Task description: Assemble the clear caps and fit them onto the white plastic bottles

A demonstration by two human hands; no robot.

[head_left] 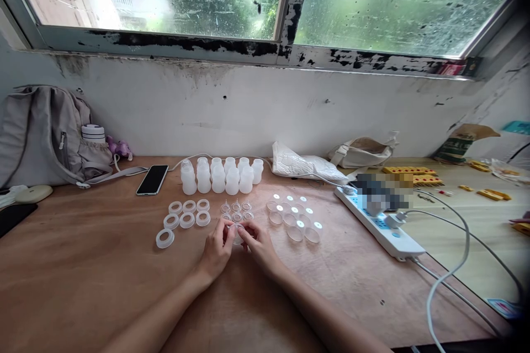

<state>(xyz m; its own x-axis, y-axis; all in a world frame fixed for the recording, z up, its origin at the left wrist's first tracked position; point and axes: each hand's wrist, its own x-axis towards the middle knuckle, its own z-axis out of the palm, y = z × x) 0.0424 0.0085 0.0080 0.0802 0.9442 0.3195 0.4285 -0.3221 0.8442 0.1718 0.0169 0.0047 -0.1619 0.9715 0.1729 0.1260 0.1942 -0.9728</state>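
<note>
Both my hands meet at the middle of the wooden table around a clear round plastic piece (237,238). My left hand (217,248) pinches its left side, and my right hand (259,245) grips the right side; the fingers partly cover it. Just beyond them stand several small clear nipple-shaped pieces (236,207). Several translucent white rings (187,220) lie to the left of my hands. On the right are several clear round cups or covers (295,233), with small white discs near them. Farther back, several frosted white bottles (232,179) stand upright in rows.
A phone (152,180) lies left of the bottles, near a grey backpack (49,132). To the right, a power strip (383,226) with plugs and loose cables (466,256) crosses the table. A white plastic packet (304,165) rests by the wall.
</note>
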